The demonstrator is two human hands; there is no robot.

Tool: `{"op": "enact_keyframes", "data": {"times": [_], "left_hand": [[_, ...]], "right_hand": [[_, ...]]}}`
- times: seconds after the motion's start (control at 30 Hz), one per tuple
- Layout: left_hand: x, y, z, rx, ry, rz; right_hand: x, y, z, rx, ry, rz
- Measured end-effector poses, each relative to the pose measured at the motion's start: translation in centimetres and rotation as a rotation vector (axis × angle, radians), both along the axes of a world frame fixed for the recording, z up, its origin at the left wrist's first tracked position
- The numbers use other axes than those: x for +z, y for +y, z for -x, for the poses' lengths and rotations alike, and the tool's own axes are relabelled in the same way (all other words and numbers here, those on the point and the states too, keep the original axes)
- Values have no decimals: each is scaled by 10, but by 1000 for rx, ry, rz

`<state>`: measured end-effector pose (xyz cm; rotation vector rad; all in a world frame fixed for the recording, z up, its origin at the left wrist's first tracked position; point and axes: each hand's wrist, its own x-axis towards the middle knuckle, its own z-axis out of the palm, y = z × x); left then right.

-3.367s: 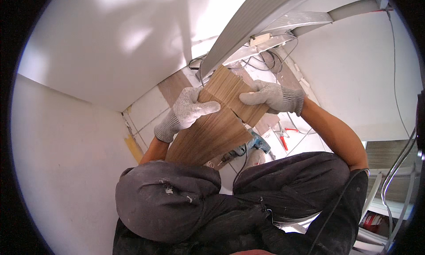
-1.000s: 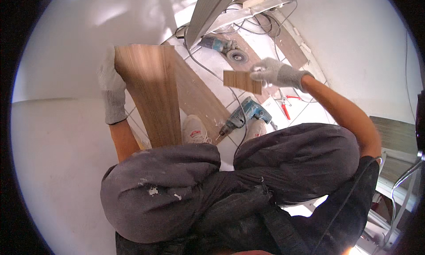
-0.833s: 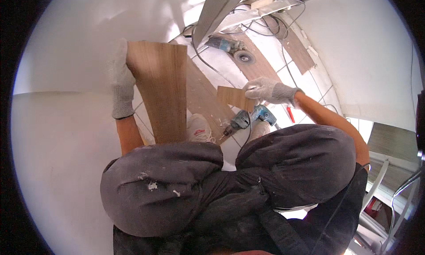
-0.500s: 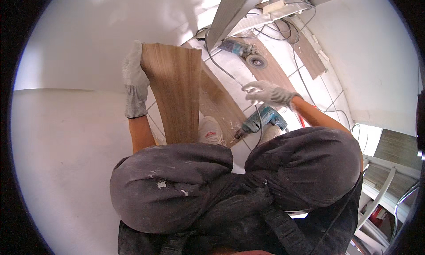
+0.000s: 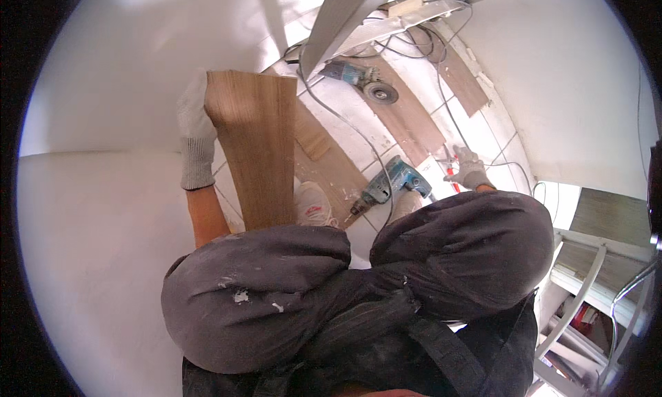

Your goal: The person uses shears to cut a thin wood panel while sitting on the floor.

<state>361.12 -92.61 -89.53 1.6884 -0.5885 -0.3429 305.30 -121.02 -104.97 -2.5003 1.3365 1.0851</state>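
Note:
My left hand [image 5: 193, 111], in a whitish knit glove, is closed on the left edge of a brown wood-grain plank [image 5: 258, 135] that stands tilted in front of my left knee. Its fingers are partly hidden behind the board. Beyond my right knee, my gloved right hand [image 5: 470, 169] is low over the floor with its fingers apart. It is right beside a tool with red handles [image 5: 452, 171], whose kind I cannot make out. A blue-green power drill [image 5: 394, 184] lies between my feet, its bit pointing left.
An angle grinder [image 5: 362, 81] lies on another plank [image 5: 407, 114] farther off. A grey cable [image 5: 345, 117] crosses the tiled floor, and more cords coil near a ladder leg [image 5: 331, 31]. White walls rise left and right. A metal frame [image 5: 586, 293] stands at the right.
My right hand has left the grey cable and moved right and down to the red-handled tool. My left hand keeps its hold on the plank. The view has shifted slightly.

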Motion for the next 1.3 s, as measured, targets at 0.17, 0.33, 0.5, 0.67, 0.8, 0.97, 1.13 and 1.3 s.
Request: {"op": "enact_keyframes", "data": {"times": [0.17, 0.33, 0.5, 0.67, 0.8, 0.97, 1.13, 1.3], "left_hand": [[-6, -6, -2, -69, 390, 175], [-8, -6, -5, -98, 251, 171], [-9, -4, -2, -91, 194, 142], [-11, -4, -5, -106, 159, 134], [-18, 5, -4, -130, 47, 72], [12, 1, 15, -109, 24, 47], [45, 8, 40, -45, 191, 63], [50, 14, 38, 2, 71, 79]], "right_hand": [[-19, 20, 27, 12, -80, 79], [-11, 26, 46, 46, -227, 203], [-26, 28, 74, 54, -187, 249], [-56, 22, 114, 34, -98, 227], [0, 35, 61, -149, -26, 30], [33, 7, 30, -702, -653, -566], [176, 29, -104, -591, -830, -910], [293, 74, -207, -64, -531, -702]]}}
